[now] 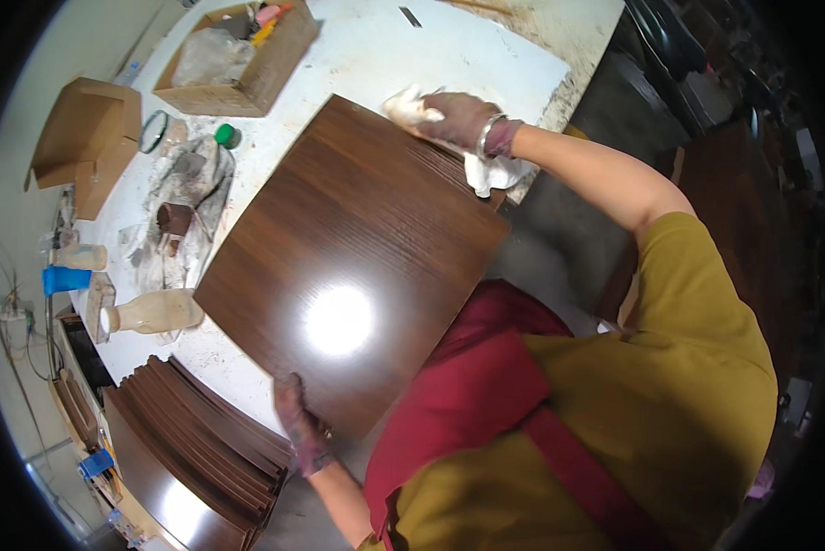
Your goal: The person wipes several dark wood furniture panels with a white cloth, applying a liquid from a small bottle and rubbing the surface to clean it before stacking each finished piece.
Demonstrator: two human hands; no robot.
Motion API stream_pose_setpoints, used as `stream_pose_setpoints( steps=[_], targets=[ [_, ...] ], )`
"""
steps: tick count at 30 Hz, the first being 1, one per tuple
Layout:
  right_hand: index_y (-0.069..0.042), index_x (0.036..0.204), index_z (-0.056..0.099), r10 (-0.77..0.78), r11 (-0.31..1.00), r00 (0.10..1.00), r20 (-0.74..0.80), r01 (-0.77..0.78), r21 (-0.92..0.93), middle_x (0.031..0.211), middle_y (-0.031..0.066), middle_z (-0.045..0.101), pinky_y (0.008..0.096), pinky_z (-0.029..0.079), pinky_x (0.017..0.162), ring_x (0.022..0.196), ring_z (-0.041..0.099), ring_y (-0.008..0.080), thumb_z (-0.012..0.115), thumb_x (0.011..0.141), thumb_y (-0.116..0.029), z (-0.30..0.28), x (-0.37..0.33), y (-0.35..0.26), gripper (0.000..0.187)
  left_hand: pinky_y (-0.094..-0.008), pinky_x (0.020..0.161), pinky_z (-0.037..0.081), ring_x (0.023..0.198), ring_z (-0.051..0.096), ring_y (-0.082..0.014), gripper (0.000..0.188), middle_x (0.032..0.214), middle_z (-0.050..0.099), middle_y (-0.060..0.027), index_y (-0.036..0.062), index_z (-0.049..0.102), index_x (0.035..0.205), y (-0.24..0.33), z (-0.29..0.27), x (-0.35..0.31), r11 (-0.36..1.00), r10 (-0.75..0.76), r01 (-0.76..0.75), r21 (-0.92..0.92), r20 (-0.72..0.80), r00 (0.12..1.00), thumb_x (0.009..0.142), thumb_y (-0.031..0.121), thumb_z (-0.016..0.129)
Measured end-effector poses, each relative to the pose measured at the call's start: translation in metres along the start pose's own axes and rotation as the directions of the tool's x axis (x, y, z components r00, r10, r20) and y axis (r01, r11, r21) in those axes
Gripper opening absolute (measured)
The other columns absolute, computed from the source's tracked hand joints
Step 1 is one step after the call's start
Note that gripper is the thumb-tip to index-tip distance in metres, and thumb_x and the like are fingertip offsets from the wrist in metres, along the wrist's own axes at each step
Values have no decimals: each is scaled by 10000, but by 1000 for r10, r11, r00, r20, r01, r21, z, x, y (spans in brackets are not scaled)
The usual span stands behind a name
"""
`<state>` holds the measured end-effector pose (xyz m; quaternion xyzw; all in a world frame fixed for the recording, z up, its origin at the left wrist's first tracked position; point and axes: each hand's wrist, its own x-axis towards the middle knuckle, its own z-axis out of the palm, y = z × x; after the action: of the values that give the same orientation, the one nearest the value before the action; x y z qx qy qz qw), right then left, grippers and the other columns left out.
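A square dark brown wooden panel (348, 257) with a glossy face lies flat on the white worktable (486, 55). My left hand (298, 427) grips the panel's near corner, thumb on top. At the panel's far edge my right hand (463, 119), stained and wearing a bracelet, presses a white cloth (412, 108) against the wood. More of the cloth hangs below my wrist. A bright lamp reflection sits on the panel's near half.
A stack of similar dark panels (201, 450) stands at the lower left. Left of the panel lie a pale bottle on its side (155, 312), a small brown block (174, 219), crumpled plastic, a green cap (226, 135) and two cardboard boxes (242, 60).
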<state>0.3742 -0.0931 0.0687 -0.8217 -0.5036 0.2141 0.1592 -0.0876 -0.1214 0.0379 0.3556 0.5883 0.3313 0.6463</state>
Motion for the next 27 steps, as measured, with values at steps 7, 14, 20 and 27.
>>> stream_pose_setpoints(
  steps=[7, 14, 20, 27],
  targets=[
    [38, 1231, 565, -714, 529, 674, -187, 696, 486, 1033, 12, 707, 300, 513, 891, 937, 646, 127, 578, 951, -239, -55, 23, -66, 394, -345, 982, 478, 1195, 551, -223, 530, 1347, 523, -165, 8, 408, 1410, 171, 41, -36, 818, 574, -511, -264, 306, 760, 1002, 346, 413],
    [-68, 1246, 611, -531, 660, 847, -30, 436, 612, 1192, 97, 640, 306, 462, 989, 1110, 595, 170, 653, 901, -428, -203, -1, -104, 501, -427, 905, 470, 1050, 558, -353, 494, 1114, 544, -189, 58, 512, 1218, 146, 240, -32, 143, 832, -980, -142, 554, 41, 826, 287, 707],
    [-13, 1161, 627, -126, 856, 989, 73, 71, 511, 1062, 44, 655, 274, 453, 884, 975, 584, 111, 590, 931, -391, -201, 22, 40, 444, -504, 1118, 251, 1364, 311, -365, 607, 1445, 360, -156, 181, 455, 1385, 31, 238, 13, 19, 570, -963, 270, 788, 232, 850, 395, 644],
    [6, 1217, 598, -77, 796, 952, 296, -120, 593, 1122, 107, 650, 299, 459, 933, 1034, 597, 174, 645, 877, -463, -88, 60, 88, 581, -556, 1144, 135, 1412, 234, -358, 621, 1523, 305, -107, 207, 448, 1417, -22, 146, 37, -85, 510, -737, 671, 665, 546, 859, 418, 622]
  ],
)
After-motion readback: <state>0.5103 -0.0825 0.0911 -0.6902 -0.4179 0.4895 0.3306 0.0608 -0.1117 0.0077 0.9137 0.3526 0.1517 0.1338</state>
